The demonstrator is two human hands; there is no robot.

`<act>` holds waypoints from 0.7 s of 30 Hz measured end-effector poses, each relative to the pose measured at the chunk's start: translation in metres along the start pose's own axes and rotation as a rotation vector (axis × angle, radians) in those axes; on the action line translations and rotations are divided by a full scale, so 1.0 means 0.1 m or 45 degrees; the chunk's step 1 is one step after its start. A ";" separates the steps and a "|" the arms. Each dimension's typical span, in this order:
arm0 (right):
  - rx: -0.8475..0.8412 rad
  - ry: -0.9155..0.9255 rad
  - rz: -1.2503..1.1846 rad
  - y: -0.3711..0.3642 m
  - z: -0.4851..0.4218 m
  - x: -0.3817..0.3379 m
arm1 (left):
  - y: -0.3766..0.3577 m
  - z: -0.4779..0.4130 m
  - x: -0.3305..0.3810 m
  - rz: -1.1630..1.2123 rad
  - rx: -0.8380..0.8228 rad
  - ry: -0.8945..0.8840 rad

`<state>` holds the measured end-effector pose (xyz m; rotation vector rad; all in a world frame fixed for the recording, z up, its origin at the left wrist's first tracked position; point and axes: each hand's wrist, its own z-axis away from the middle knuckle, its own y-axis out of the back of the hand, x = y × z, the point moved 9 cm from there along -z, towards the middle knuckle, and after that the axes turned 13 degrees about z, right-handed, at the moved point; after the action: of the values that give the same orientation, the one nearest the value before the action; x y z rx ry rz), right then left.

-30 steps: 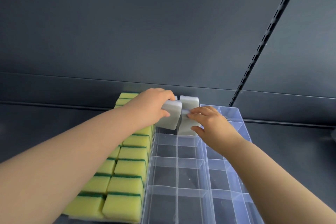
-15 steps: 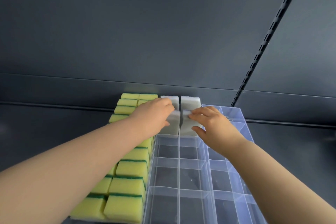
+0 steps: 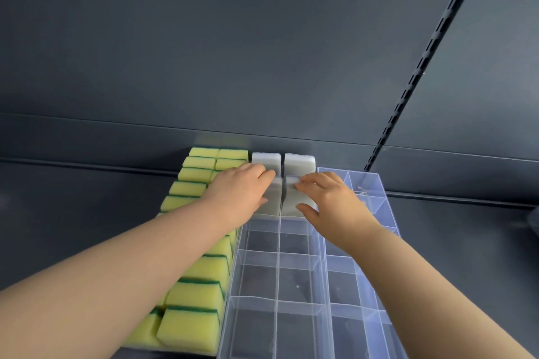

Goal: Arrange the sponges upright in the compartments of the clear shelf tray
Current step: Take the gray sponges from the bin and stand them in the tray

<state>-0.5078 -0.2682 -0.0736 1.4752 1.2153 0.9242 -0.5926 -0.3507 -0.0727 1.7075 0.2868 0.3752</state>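
A clear shelf tray (image 3: 278,277) with two columns of compartments runs away from me on the dark shelf. Two white sponges (image 3: 300,161) stand upright in its rearmost compartments. In front of them stand two more white sponges, side by side. My left hand (image 3: 237,194) grips the left one (image 3: 274,198) from the top and side. My right hand (image 3: 328,198) holds the right one (image 3: 290,202), fingers on its top edge and thumb on its front face. Both sponges sit down in their compartments.
Rows of yellow sponges with green backing (image 3: 201,271) fill a tray on the left, touching the clear tray. A second clear compartment tray (image 3: 367,183) lies along the right side. The dark back wall and a slotted upright (image 3: 408,81) stand behind.
My left hand has lowered its white sponge from a tilted position above the tray down into the compartment beside the right one. My right hand has barely moved.
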 end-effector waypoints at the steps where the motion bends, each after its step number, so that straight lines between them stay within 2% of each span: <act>1: -0.015 -0.008 -0.009 0.02 0.00 0.00 | 0.06 0.02 0.03 0.014 0.036 -0.032; 6: 0.246 -0.117 -0.076 0.46 0.07 0.00 | 0.59 0.21 0.16 0.044 0.394 -0.102; 12: 0.483 -0.297 -0.035 1.07 0.56 -0.22 | 1.25 0.94 0.29 0.055 0.658 -0.118; 21: 0.532 -0.499 -0.220 0.90 1.66 -1.42 | 1.24 2.34 0.36 0.308 0.605 -0.319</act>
<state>-0.3597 -0.4445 -0.0219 1.7420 1.2578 0.2491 -0.4672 -0.5687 0.0183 2.2428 -0.0222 0.2771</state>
